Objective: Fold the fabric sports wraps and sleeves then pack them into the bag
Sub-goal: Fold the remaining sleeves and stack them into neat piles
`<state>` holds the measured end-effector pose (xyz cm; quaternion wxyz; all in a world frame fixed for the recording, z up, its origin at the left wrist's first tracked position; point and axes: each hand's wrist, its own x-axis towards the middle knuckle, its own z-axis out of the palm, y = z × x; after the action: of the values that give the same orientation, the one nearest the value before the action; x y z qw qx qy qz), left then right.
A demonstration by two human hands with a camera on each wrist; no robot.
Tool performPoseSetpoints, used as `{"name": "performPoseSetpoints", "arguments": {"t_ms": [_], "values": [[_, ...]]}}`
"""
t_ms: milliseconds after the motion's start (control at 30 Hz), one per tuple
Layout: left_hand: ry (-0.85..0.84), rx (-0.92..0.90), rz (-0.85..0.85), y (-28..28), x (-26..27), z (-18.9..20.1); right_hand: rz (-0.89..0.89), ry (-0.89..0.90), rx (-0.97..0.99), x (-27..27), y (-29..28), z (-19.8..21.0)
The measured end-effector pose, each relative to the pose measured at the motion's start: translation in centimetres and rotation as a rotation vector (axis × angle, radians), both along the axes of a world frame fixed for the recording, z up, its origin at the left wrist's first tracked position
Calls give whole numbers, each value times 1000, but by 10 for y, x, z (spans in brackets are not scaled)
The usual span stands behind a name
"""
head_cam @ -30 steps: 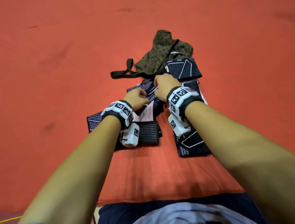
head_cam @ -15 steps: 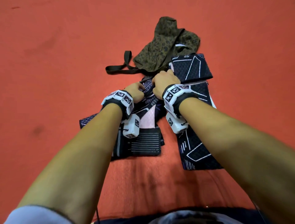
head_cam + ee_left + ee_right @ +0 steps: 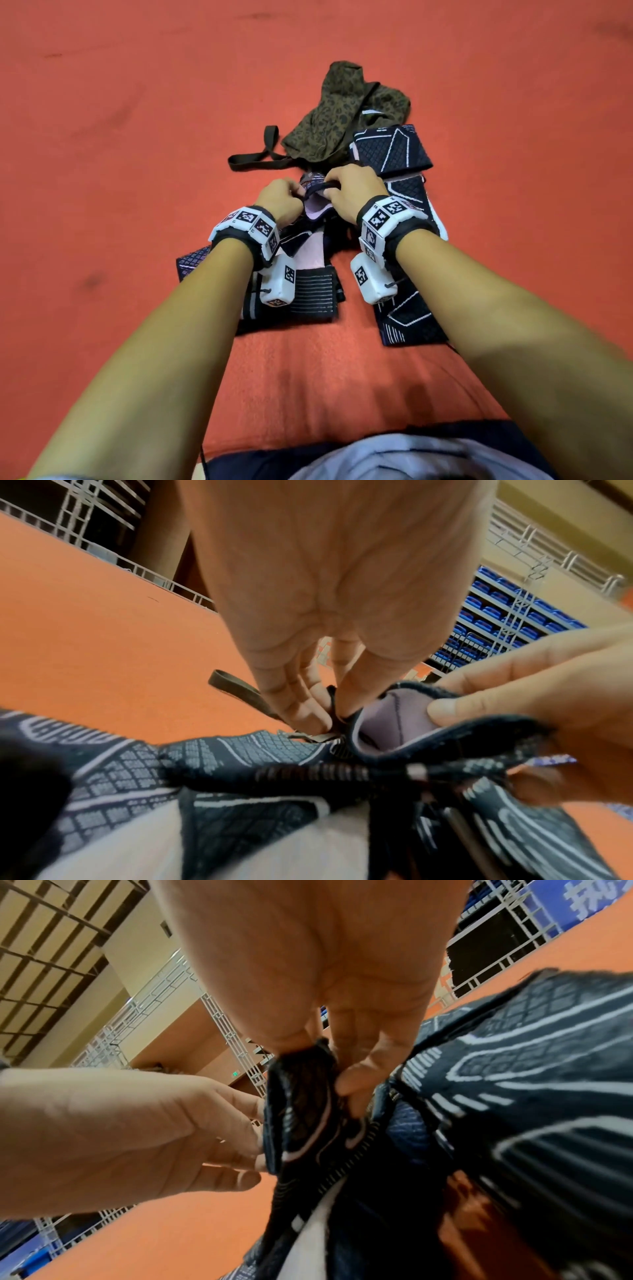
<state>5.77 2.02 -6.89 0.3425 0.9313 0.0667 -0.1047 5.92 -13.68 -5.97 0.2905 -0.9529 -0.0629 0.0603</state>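
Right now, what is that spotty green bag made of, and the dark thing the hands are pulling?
The bag looks like thin matte woven cloth: it slumps and creases. The sleeve pinched by the left hand and right hand seems stretchy knit, ridged outside, smooth pale lining inside.

The head view looks forward and steeply down from above the person's chest, along both forearms to the orange floor (image 3: 102, 171). Each wrist view sits under its own palm — very close, angled up along the fingers — with railings and blue seating behind. All three share one spot: the left hand (image 3: 279, 202) and right hand (image 3: 349, 192) meeting on the dark patterned sleeve (image 3: 387, 723), each wrist camera also catching the opposite hand.
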Motion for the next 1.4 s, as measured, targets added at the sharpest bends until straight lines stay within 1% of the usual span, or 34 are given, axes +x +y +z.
{"name": "performPoseSetpoints", "arguments": {"t_ms": [133,267,367,433,500,600,667,767,900,1000,1067,1267,1400], "values": [[-84,-75,-49,-17,-25,11,-25,19,26,-27,-17,-6],[-106,-221,-110,-33,-49,8,-43,68,38,-52,-37,-15],[-99,-245,-147,-41,-63,3,-46,92,74,-68,-50,-18],[-84,-268,-139,-44,-70,-2,-77,95,82,-75,-58,-20],[-67,-281,-99,-47,-74,-8,-151,78,131,-83,-64,-21],[-19,-257,-87,-55,-78,-17,-233,91,272,-97,-69,-23],[7,-222,-146,-60,-84,-21,-224,159,328,-108,-68,-24],[-26,-131,-212,-64,-92,-24,-180,166,296,-114,-64,-36],[-14,-135,-176,-62,-95,-29,-165,183,306,-120,-65,-39],[4,-156,-154,-67,-95,-29,-113,181,309,-123,-68,-37],[-15,-152,-151,-71,-96,-31,-69,175,305,-123,-68,-38],[-176,25,-140,-73,-99,-33,-27,175,333,-124,-68,-43],[-189,20,-137,-72,-99,-35,-28,152,338,-124,-69,-50]]}}
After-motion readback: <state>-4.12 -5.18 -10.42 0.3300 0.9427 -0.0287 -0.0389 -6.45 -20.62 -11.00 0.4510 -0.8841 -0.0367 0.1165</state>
